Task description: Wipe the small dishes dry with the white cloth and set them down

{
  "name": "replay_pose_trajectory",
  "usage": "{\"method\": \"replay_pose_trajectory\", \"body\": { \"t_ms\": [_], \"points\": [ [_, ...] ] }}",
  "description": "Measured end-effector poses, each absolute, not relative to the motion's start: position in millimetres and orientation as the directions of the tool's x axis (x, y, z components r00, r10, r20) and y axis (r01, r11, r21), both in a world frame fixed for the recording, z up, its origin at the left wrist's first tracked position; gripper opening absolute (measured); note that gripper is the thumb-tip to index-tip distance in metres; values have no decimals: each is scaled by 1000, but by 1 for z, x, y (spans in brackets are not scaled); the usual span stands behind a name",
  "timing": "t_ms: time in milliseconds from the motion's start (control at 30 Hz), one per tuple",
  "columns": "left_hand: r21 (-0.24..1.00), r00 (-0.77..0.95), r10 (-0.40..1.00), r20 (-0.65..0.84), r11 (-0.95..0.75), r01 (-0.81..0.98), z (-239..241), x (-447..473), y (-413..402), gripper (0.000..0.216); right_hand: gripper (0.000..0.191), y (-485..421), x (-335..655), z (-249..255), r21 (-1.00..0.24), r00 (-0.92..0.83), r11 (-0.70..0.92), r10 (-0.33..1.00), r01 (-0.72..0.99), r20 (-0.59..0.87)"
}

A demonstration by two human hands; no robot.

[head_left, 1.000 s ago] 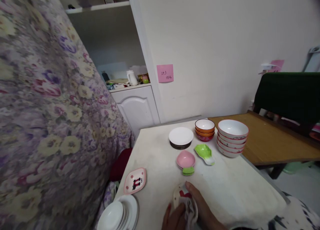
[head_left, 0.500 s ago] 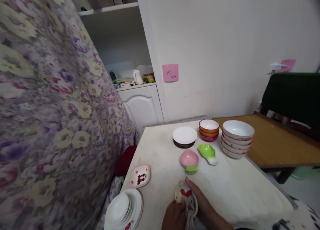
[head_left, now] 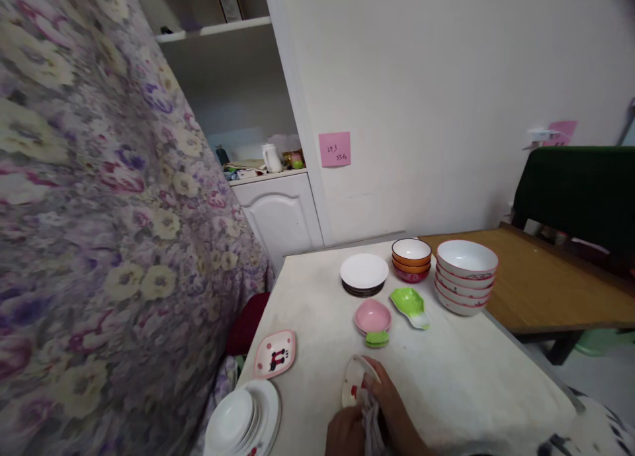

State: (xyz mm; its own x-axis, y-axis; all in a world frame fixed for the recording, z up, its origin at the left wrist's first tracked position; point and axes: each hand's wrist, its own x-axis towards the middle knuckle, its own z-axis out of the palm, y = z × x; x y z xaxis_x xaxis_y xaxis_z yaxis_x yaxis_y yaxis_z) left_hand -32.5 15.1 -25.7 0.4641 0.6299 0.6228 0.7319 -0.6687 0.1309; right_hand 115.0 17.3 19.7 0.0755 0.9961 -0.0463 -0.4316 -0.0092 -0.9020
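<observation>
In the head view, a small cream dish (head_left: 350,379) with a red pattern is held tilted above the near part of the table. My right hand (head_left: 394,406) grips its right side, thumb over the inner face and the other fingers partly hidden behind. My left hand (head_left: 344,433) is closed at the dish's near edge, against a greyish cloth (head_left: 371,424) that is bunched between both hands and hangs down. Just beyond the dish lie a pink bowl (head_left: 372,316) with a green handle and a green leaf-shaped dish (head_left: 409,305).
Left on the white-covered table (head_left: 307,297) are a pink square dish (head_left: 265,355) and stacked white plates (head_left: 229,417). Toward the back stand plates (head_left: 364,271), orange bowls (head_left: 411,261) and large white bowls (head_left: 466,277). A floral curtain (head_left: 124,244) hangs at left; a wooden table (head_left: 555,284) adjoins at right.
The dish has tipped up steeper and moved slightly left. My right thumb has come over its inner face, and the cloth has shifted lower. The view has moved slightly.
</observation>
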Motion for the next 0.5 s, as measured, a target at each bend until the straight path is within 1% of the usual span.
{"method": "replay_pose_trajectory", "body": {
  "t_ms": [67,133,200,267,333,433,500],
  "points": [
    [141,472,610,637,-694,706,-17,-40,13,32,48,16,116,22,-907,59,7,998,-421,-19],
    [159,507,595,623,-732,663,-5,-46,11,27,46,15,116,26,-908,50,18,999,-418,-4],
    [229,528,643,556,-728,646,5,-45,11,23,44,15,116,30,-905,61,15,998,-424,-12],
    [338,489,749,448,-648,683,8,-35,11,24,42,15,115,34,-899,75,-6,996,-439,-43],
    [416,445,823,353,-564,714,3,-21,11,32,42,14,114,37,-884,90,-43,991,-466,-96],
    [440,450,840,302,-542,716,-11,-8,10,39,47,12,112,40,-843,89,-114,978,-525,-188],
    [435,477,829,293,-560,705,-14,-12,10,37,50,11,113,42,-821,55,-142,977,-553,-206]
  ]
}}
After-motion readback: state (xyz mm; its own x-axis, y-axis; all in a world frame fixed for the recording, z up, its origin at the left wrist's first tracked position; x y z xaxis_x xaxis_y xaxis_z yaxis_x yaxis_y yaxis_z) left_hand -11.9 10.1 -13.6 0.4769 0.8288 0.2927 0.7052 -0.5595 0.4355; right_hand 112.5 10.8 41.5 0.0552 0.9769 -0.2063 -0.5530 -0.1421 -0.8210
